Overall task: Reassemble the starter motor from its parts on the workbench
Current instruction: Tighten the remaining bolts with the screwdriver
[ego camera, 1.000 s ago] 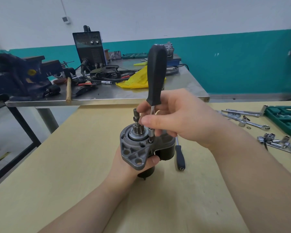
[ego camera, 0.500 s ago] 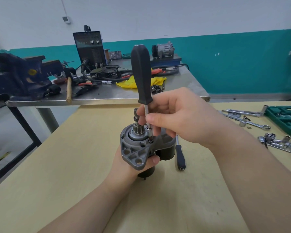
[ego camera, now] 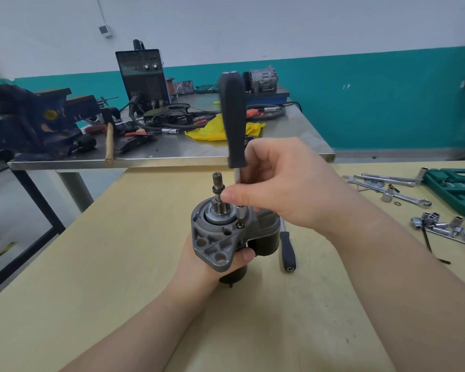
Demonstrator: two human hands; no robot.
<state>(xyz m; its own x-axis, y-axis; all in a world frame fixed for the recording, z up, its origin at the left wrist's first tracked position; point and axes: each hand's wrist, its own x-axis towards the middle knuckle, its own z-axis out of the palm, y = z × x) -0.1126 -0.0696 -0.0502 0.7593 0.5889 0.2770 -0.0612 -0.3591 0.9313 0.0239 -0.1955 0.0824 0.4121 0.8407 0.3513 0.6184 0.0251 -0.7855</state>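
Starter motor (ego camera: pixel 220 232) standing upright near the middle of the wooden desk (ego camera: pixel 91 264), pinion shaft pointing up. The left hand (ego camera: pixel 212 261) grasps the motor body from below and behind, thumb on the mounting flange. The right hand (ego camera: pixel 277 189) pinches the metal shank of a black-handled screwdriver (ego camera: pixel 234 122), held almost vertical, its tip on a bolt (ego camera: pixel 240 225) at the flange edge. A second screwdriver (ego camera: pixel 287 251) lies on the desk just right of the motor. Wrenches (ego camera: pixel 403 196), loose sockets (ego camera: pixel 435 222) and a green tool case (ego camera: pixel 459 189) crowd the desk's right edge. The left and near parts of the desk are bare wood. A steel table (ego camera: pixel 226 153) abuts the desk's far edge.
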